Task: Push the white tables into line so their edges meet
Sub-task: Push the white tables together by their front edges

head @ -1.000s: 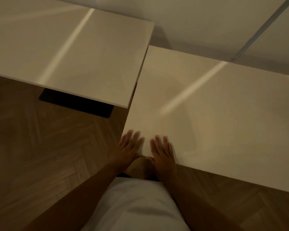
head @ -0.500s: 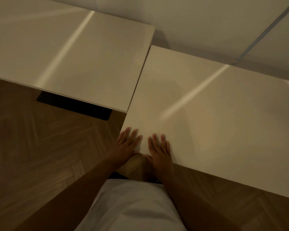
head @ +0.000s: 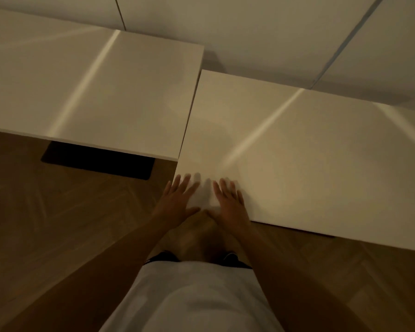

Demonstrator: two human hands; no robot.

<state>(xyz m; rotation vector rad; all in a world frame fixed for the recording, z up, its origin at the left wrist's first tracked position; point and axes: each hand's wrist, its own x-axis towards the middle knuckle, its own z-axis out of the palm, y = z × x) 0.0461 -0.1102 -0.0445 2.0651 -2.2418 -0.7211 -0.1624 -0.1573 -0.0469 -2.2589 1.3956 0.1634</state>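
Both hands lie flat with fingers spread, gripping nothing: left hand point(head: 177, 202) and right hand point(head: 228, 202) on the right table point(head: 297, 152)'s near-left corner. Side edges touch; push it straight away until flush with the left table point(head: 94, 92).

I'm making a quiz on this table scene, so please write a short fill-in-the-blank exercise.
1. Both hands, left hand and right hand, lie flat on the ____ table.
2. That table's near edge sits ____ to the person than the left table's.
3. The floor is made of ____.

Missing words: right; closer; wood
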